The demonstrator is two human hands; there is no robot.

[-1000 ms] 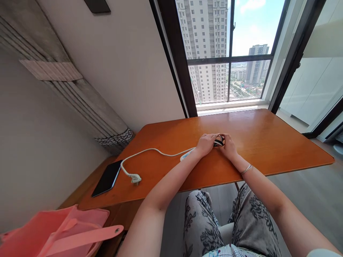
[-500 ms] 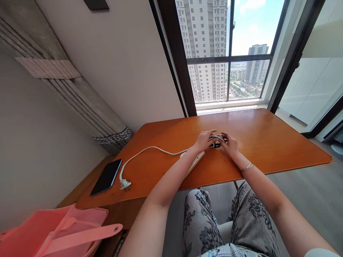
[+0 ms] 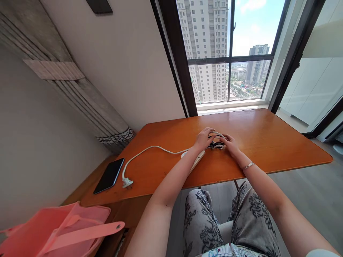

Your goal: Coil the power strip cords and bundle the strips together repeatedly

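Between my two hands is a small bundle of black and white cables [image 3: 217, 145] on the wooden table [image 3: 171, 134]. My left hand [image 3: 204, 139] grips the bundle from the left, its fingers closed on the cables. From the right, my right hand [image 3: 229, 144] pinches a white loop of the same bundle. Partly behind my left forearm lies a white power strip [image 3: 198, 160]. Its white cord [image 3: 152, 147] runs left across the table to a plug [image 3: 127, 182].
A dark phone or tablet [image 3: 109, 175] lies at the table's left edge. Below it at the lower left sits a pink bag [image 3: 64, 228] with a strap. A window [image 3: 227, 57] stands beyond the table's far edge, and a gathered curtain [image 3: 77, 89] hangs on the left.
The cable bundle has spread: a white loop now arches higher between my hands, and cable ends show lower on the table. My right hand has shifted slightly right.
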